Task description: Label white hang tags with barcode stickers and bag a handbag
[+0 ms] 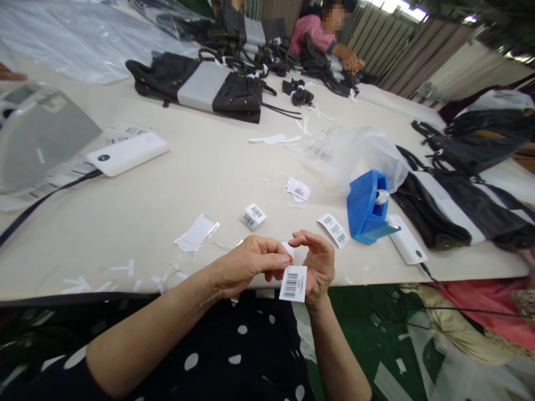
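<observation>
My left hand [253, 262] is closed, thumb and fingers pinching a white barcode label [293, 284] by its upper edge. A bit of white shows between the two hands above it. My right hand [318, 266] is close on the other side, its fingers curved and apart, touching or almost touching the label's right edge. On the table [184, 184] just beyond lie a small stack of barcode labels [253, 216], a clear-sleeved white tag [196, 233], a strip of barcode labels [334, 230] and a small pile of tags [298, 190].
A blue tape dispenser [365, 209] stands right, near a crumpled clear plastic bag [355, 153] and a white corded device [407, 239]. Another white device [129, 153] lies left. Black bags [204, 86] with grey bands lie across the back and right. A person in pink [313, 33] works opposite.
</observation>
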{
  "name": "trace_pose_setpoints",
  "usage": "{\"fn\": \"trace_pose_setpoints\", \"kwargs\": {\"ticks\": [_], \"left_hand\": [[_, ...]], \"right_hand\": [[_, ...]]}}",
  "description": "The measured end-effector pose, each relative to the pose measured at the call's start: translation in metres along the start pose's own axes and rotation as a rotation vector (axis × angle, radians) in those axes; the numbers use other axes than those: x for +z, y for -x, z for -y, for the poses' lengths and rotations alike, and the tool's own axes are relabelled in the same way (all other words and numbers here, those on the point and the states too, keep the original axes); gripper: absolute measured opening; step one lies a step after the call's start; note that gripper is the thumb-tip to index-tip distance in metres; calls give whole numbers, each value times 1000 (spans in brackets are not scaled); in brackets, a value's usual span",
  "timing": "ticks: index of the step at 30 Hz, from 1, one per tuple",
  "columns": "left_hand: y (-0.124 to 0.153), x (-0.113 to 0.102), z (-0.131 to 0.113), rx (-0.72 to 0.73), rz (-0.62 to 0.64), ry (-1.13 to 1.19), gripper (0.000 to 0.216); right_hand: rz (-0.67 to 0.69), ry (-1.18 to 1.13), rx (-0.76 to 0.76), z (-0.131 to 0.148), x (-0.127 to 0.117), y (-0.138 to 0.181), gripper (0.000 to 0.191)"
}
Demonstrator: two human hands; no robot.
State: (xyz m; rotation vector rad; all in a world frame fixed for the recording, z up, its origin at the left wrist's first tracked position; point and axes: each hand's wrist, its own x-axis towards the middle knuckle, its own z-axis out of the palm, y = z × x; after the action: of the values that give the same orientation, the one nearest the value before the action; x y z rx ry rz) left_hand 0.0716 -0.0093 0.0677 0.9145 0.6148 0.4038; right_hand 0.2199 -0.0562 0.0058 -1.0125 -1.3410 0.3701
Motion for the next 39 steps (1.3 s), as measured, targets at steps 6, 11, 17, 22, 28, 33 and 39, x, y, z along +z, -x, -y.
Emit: {"fn": "trace_pose_setpoints", "kwargs": {"ticks": [6,11,17,22,28,33,39], "left_hand": [[0,3,0,47,-135,44,16],[-3,1,6,198,-485,12,13],[-8,-3,21,233,-566,14,13],[-12,-4,28,268,-674,-30,12],[-5,-21,26,299,-666,-496,14],[2,-32,43,695,-311,-1135,8],[-1,-38,69,732,-152,-1486,8]], "right_hand": [[49,-72,242,0,0,8,61],[-178,-256,516,1,0,9,33],[-150,-208,723,16,7,13,17],[-145,-195,823,21,16,13,19],[-70,-78,818,6,-16,3,21],[169,83,874,-8,-43,-12,26],[434,133,900,-14,-29,-18,25]]}}
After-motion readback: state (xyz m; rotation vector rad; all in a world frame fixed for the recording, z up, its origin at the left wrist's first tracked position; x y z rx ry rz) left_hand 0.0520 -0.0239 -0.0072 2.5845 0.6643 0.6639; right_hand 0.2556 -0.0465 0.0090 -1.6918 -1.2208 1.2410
